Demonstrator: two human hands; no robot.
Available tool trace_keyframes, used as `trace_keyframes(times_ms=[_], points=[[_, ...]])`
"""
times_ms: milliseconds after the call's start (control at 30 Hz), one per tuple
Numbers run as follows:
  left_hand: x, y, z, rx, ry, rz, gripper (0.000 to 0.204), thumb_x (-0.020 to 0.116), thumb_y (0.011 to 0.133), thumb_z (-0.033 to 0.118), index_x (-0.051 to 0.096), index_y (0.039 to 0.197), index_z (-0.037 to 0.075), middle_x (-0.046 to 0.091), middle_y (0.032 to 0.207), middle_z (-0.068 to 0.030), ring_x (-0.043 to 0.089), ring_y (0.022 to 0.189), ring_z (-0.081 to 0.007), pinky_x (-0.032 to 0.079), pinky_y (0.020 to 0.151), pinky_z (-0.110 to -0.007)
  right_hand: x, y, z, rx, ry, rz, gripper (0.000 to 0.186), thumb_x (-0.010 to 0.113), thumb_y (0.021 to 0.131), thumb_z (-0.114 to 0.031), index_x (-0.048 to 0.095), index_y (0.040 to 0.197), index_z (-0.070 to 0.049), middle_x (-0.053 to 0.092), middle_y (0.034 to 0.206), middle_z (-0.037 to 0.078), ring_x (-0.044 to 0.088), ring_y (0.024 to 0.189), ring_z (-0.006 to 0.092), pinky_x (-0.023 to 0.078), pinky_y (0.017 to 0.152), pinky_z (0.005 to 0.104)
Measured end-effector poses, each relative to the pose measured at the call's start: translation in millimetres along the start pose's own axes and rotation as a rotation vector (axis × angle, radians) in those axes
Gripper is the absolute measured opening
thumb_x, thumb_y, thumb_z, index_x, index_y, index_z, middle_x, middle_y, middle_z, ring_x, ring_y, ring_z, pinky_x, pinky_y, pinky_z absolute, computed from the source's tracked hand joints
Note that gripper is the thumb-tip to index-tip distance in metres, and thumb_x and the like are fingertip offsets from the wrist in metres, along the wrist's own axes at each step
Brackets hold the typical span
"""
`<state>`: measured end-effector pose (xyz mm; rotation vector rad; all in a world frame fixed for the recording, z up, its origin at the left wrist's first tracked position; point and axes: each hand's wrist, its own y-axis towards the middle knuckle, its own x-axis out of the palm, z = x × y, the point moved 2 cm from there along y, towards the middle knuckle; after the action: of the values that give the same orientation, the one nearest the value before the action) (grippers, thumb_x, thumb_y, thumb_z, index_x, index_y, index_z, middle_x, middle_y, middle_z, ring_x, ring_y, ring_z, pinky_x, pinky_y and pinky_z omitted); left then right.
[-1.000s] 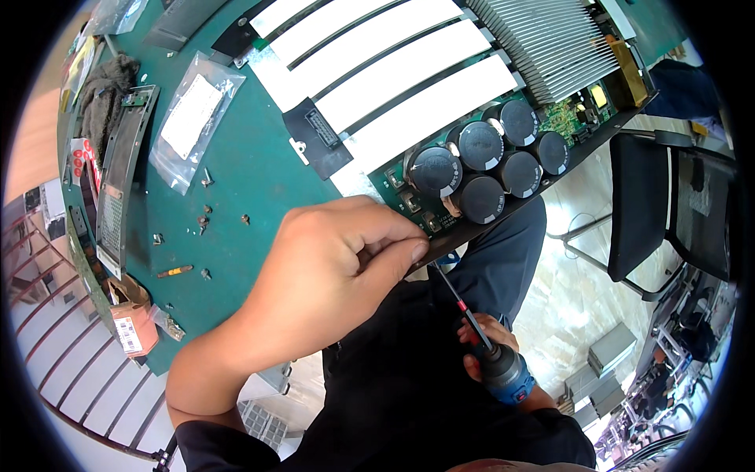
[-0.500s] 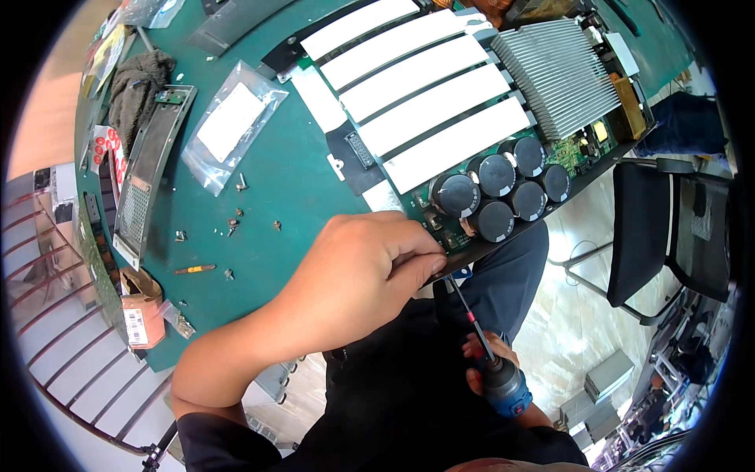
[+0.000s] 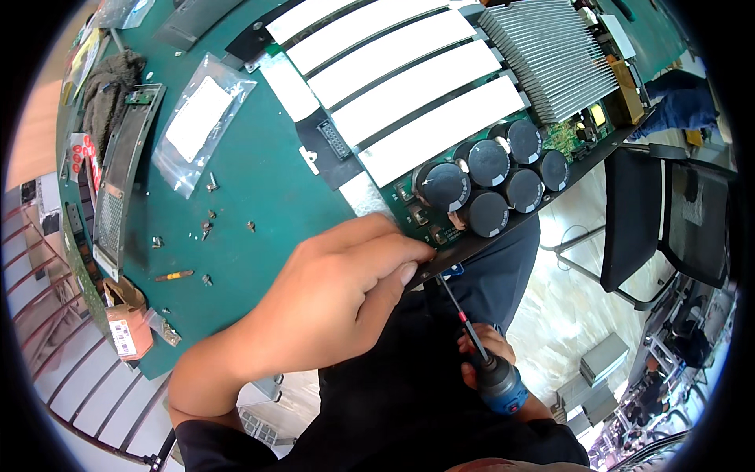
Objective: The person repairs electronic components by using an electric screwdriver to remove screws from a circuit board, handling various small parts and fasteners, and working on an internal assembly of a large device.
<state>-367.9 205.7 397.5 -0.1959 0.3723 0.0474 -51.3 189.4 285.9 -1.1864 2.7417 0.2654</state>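
My left hand [image 3: 340, 291] grips the near edge of a black metal chassis [image 3: 472, 254] at its left end, fingertips pressed at the corner. The chassis carries a green circuit board, black cylindrical capacitors [image 3: 488, 161], white strips [image 3: 413, 94] and a finned silver heatsink [image 3: 543, 59]. Below the edge, my right hand [image 3: 491, 346] is closed round a blue and black power screwdriver [image 3: 503, 389], its long bit pointing up to the chassis edge beside my left fingertips. Whether the tip sits in a screw is hidden or too small to tell.
On the green table [image 3: 259, 173] lie a plastic bag [image 3: 197, 126], screws [image 3: 206, 228], a yellow bit [image 3: 173, 275], a metal panel [image 3: 126, 177], a dark cloth [image 3: 110, 86] and a small carton [image 3: 127, 330]. A black chair [image 3: 633, 220] stands to the right.
My left thumb and fingers have shifted slightly on the chassis edge. The power screwdriver stays below it at much the same angle. The whole view has shifted a little with the camera.
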Motion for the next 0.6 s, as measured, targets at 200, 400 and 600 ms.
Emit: trace_keyframes(times_ms=[200, 400, 600], points=[[1.2, -1.0, 0.1, 0.052, 0.040, 0.029, 0.020, 0.059, 0.081, -0.011, 0.067, 0.098, -0.004, 0.061, 0.084, -0.0137, 0.061, 0.073, -0.0266, 0.049, 0.064, -0.032, -1.6, -0.8, 2.6, 0.004, -0.004, -0.020, 0.029, 0.066, 0.081, -0.010, 0.056, 0.107, -0.002, 0.063, 0.086, 0.011, 0.064, 0.081, 0.0278, 0.051, 0.080, 0.0447], [1.6, -3.1, -2.9, 0.116, 0.066, 0.068, 0.019, 0.062, 0.081, -0.010, 0.067, 0.097, -0.003, 0.061, 0.083, -0.0131, 0.062, 0.071, -0.0271, 0.050, 0.061, -0.033, -5.3, 2.9, -1.9, 0.022, -0.042, -0.077, 0.035, 0.065, 0.082, -0.011, 0.053, 0.113, -0.005, 0.063, 0.086, 0.010, 0.064, 0.083, 0.0282, 0.050, 0.086, 0.0470], [1.8, -3.9, -3.4, 0.156, 0.088, 0.085, 0.020, 0.065, 0.079, -0.008, 0.067, 0.099, -0.001, 0.062, 0.083, -0.0128, 0.062, 0.071, -0.0275, 0.050, 0.061, -0.033, -6.6, 4.2, -5.7, 0.038, -0.048, -0.069, 0.035, 0.064, 0.082, -0.011, 0.053, 0.114, -0.006, 0.063, 0.087, 0.010, 0.064, 0.083, 0.0285, 0.050, 0.087, 0.0474]])
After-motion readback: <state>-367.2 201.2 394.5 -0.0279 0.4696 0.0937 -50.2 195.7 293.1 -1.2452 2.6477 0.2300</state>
